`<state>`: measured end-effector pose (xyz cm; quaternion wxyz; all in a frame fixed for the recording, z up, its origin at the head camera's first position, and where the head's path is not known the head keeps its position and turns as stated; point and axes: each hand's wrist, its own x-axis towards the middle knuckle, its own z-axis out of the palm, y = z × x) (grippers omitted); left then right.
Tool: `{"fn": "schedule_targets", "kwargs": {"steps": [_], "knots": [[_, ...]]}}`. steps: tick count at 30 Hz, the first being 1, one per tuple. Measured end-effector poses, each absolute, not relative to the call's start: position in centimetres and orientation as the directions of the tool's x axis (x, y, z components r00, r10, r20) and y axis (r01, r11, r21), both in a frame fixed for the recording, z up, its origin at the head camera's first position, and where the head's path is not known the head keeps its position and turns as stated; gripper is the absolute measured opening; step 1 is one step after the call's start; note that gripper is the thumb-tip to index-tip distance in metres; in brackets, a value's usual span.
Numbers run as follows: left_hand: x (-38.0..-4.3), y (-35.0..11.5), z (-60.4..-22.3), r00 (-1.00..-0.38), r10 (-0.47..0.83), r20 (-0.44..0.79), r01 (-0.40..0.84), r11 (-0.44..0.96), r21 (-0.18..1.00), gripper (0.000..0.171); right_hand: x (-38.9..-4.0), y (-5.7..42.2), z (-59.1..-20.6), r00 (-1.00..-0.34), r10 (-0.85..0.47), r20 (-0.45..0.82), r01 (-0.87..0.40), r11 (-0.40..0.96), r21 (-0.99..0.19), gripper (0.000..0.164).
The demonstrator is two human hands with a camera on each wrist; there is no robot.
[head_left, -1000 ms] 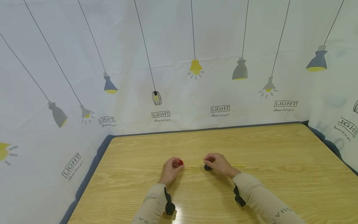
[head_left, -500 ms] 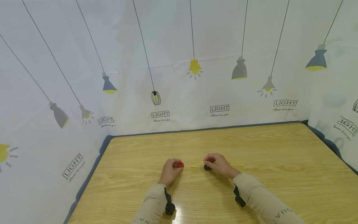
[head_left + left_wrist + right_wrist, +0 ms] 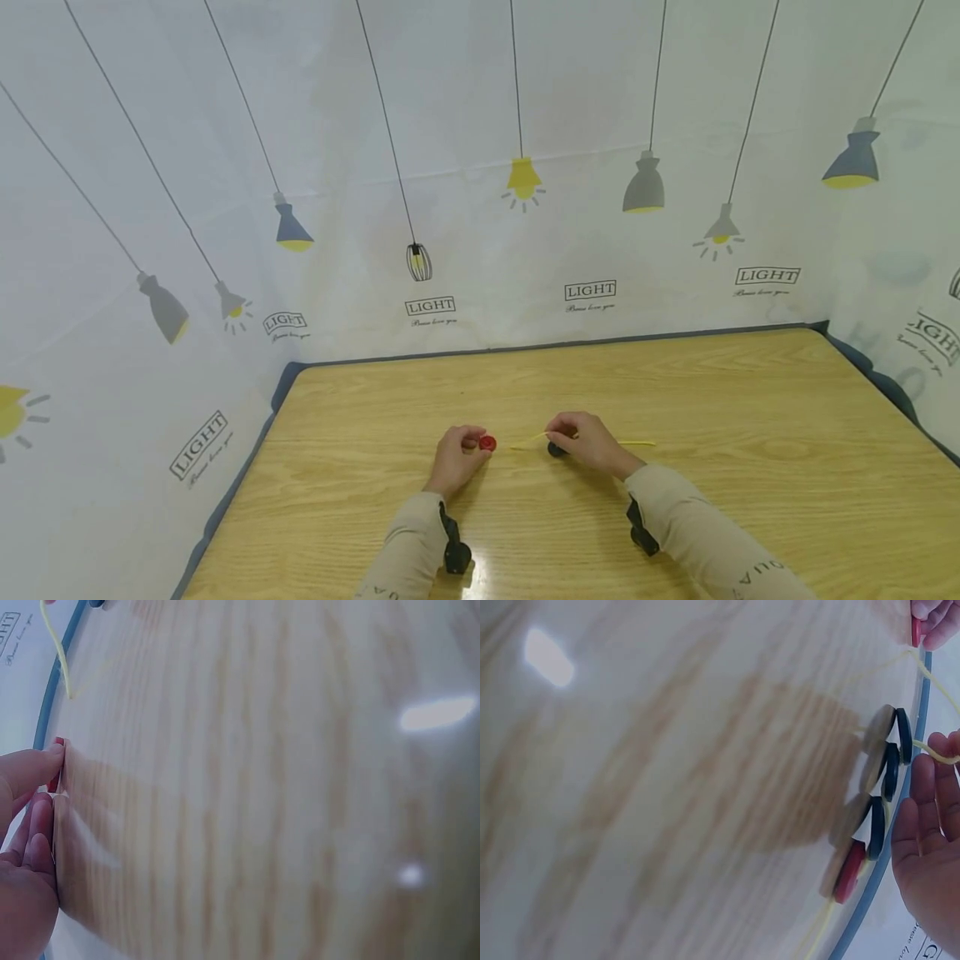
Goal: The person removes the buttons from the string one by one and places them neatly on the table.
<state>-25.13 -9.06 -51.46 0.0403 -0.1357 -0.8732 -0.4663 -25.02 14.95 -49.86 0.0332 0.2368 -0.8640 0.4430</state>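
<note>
My left hand [image 3: 454, 460] pinches a round red button [image 3: 488, 443] by its left edge, its face turned up toward the head camera. In the left wrist view, that button [image 3: 52, 782] is mostly hidden by thumb and fingers. To the right, my right hand [image 3: 588, 440] pinches a yellow string [image 3: 527, 442] near its end, and the free tip points toward the red button. Three black buttons [image 3: 876, 828] and another red button [image 3: 850, 871] hang threaded on the string below the right hand's fingers. In the head view that hand covers most of them.
A wood-grain table [image 3: 360, 517] lies under both hands. The string's tail [image 3: 637, 442] runs out to the right past the right wrist. A white printed cloth [image 3: 480, 250] encloses the table's back and sides. Each wrist carries a black camera strap [image 3: 456, 554].
My left hand has turned the red button from tilted to face-up and brought it slightly nearer me. The right hand and string have stayed in place.
</note>
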Motion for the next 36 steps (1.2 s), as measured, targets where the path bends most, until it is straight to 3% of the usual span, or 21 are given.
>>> {"fn": "schedule_targets", "kwargs": {"steps": [16,31,36], "knots": [[-25.1,-8.2,-51.4,-0.968,0.147,0.201,0.246,0.433,0.867,0.028,-24.8,14.7,-49.6,-0.89,-0.378,0.257,-0.43,0.505,-0.748,0.011],[-25.2,-3.8,-50.8,-0.957,0.208,0.202,0.256,0.273,0.927,0.026,-25.0,14.4,-49.6,-0.894,-0.37,0.253,-0.423,0.508,-0.75,0.011],[-24.9,-3.0,-50.5,-0.958,0.221,0.18,0.243,0.302,0.922,0.021,-25.1,14.4,-49.5,-0.892,-0.372,0.258,-0.427,0.503,-0.752,0.011]]}}
